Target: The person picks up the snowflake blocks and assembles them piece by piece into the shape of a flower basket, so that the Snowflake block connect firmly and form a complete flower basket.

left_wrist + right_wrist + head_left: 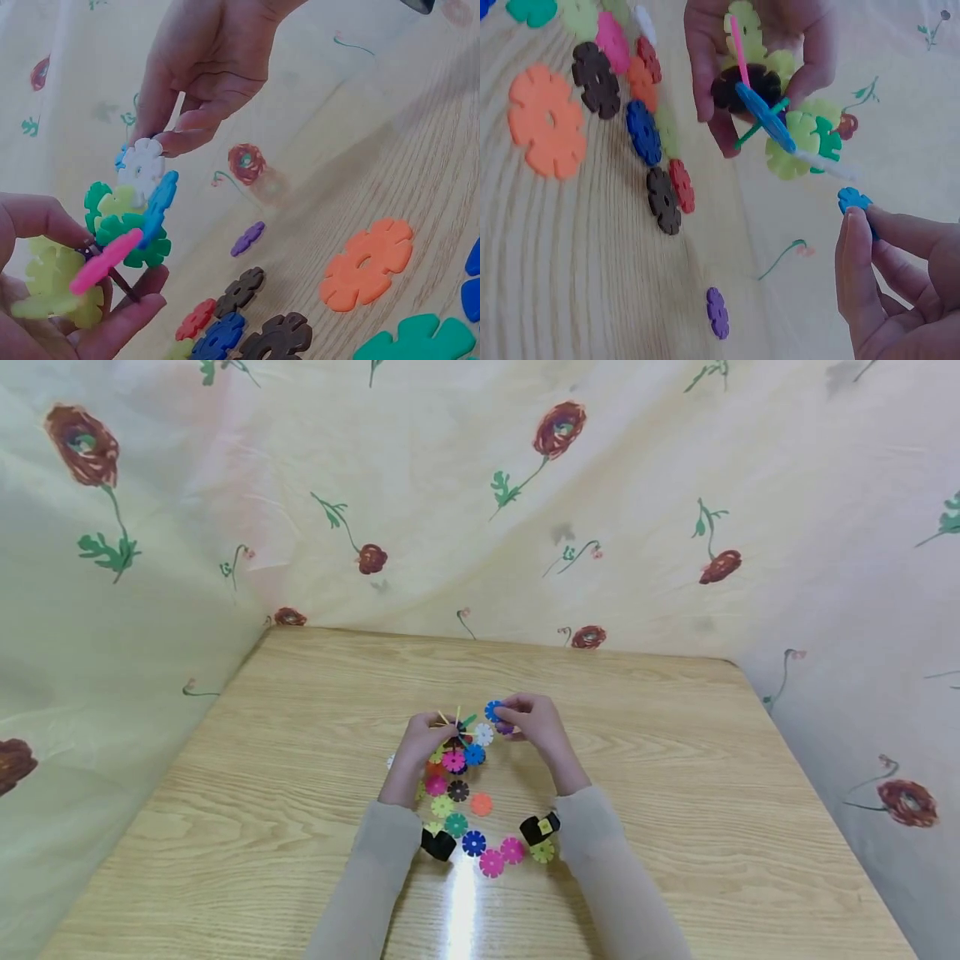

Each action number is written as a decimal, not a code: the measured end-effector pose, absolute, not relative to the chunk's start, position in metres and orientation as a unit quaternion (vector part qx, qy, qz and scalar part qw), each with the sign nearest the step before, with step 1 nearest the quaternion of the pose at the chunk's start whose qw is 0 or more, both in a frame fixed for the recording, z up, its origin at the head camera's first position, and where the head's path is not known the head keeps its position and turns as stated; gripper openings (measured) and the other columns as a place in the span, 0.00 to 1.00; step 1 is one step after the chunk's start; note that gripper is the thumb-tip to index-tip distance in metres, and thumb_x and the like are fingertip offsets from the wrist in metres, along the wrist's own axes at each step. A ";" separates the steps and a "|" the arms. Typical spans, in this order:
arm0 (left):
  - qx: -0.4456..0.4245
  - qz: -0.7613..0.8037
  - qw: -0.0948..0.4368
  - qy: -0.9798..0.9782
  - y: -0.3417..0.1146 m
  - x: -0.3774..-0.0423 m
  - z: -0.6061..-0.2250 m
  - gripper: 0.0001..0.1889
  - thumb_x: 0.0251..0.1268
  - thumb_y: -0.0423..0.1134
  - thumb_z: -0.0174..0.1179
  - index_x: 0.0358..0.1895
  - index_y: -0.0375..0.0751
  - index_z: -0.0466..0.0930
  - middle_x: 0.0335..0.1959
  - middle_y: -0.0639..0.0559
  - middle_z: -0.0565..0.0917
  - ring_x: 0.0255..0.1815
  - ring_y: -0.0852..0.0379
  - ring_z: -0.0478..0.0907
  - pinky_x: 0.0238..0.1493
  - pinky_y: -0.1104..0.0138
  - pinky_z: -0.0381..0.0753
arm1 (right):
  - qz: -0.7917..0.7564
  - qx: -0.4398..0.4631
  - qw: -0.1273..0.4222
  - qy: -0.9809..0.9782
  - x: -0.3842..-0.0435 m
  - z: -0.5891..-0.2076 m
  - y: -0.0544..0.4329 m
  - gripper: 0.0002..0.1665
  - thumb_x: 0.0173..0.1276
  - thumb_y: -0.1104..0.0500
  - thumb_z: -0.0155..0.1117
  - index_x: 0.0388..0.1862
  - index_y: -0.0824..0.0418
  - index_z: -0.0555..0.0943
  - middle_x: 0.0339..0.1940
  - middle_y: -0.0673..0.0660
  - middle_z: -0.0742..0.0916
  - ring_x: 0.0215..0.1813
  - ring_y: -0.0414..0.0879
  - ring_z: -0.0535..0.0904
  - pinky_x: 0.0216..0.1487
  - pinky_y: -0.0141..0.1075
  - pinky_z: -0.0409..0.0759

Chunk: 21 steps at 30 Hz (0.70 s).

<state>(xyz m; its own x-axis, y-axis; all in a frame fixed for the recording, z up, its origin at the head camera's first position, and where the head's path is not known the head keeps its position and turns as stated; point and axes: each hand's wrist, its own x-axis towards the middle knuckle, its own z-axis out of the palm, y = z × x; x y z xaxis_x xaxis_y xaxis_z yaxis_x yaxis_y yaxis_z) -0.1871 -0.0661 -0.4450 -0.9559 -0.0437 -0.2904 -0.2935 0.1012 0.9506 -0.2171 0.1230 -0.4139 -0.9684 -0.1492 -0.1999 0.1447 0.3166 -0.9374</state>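
My left hand (422, 745) grips a cluster of interlocked notched plastic discs (133, 234), held up over the table. Yellow, green, pink, blue, white and dark brown pieces jut out at different angles. The fingers and thumb hold it by the dark brown disc (744, 88) and the yellow ones. Between thumb and fingers, my right hand (534, 722) pinches a single blue disc (853, 199), close beside the cluster's white disc (141, 169). Part of that blue disc is covered by the fingertips. Below the hands, a purple disc (717, 313) is on the table.
Loose discs spread over the wooden table (285, 793) in front of me, among them an orange one (482, 804), a teal one (456, 825) and pink ones (491, 863). Black wrist bands (438, 843) sit near them. A flowered cloth (450, 510) hangs behind the table.
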 end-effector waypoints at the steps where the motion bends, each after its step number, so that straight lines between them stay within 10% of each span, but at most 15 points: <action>1: -0.114 0.661 0.095 0.735 -0.066 -0.187 -0.445 0.14 0.65 0.33 0.57 0.50 0.29 0.79 0.51 0.36 0.79 0.55 0.45 0.73 0.64 0.50 0.70 | -0.588 -0.004 0.129 0.799 -0.216 -0.414 0.123 0.14 0.70 0.60 0.62 0.48 0.69 0.81 0.37 0.59 0.86 0.40 0.54 0.86 0.39 0.40 0.87; 21: -0.146 0.650 0.096 0.740 -0.066 -0.190 -0.444 0.19 0.64 0.35 0.61 0.57 0.34 0.76 0.49 0.36 0.81 0.43 0.52 0.77 0.43 0.68 0.76 | -0.574 -0.028 0.149 0.805 -0.207 -0.421 0.119 0.11 0.70 0.60 0.61 0.46 0.67 0.80 0.39 0.59 0.86 0.34 0.44 0.85 0.33 0.39 0.87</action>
<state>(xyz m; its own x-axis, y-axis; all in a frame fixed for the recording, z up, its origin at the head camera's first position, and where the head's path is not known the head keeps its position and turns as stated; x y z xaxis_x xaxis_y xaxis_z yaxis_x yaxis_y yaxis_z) -0.1903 -0.0657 -0.4445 -0.9387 -0.0921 -0.3321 -0.3412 0.1128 0.9332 -0.2075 0.1185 -0.4211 -0.9540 -0.2162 -0.2078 0.1260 0.3397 -0.9320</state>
